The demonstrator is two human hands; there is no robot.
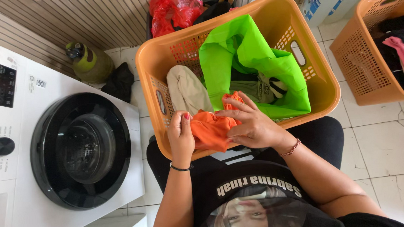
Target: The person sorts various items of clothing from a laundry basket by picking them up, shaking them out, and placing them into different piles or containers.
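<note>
Left hand [181, 136]: fingers closed on the left edge of the crumpled orange cloth garment [211, 126], low centre of the frame. Right hand [252, 125]: fingers spread, pressing down on the same garment from the right and gripping its upper fold. The garment rests on the near rim of the orange perforated plastic laundry basket [321, 83], which occupies the centre. Inside the basket: a bright green fabric bag [244, 52] and a beige folded cloth [187, 89] just left of it. A white front-loading washing machine [29, 216] with a dark round door [80, 150] stands at the left. A second orange basket [361, 70] sits at the upper right.
</note>
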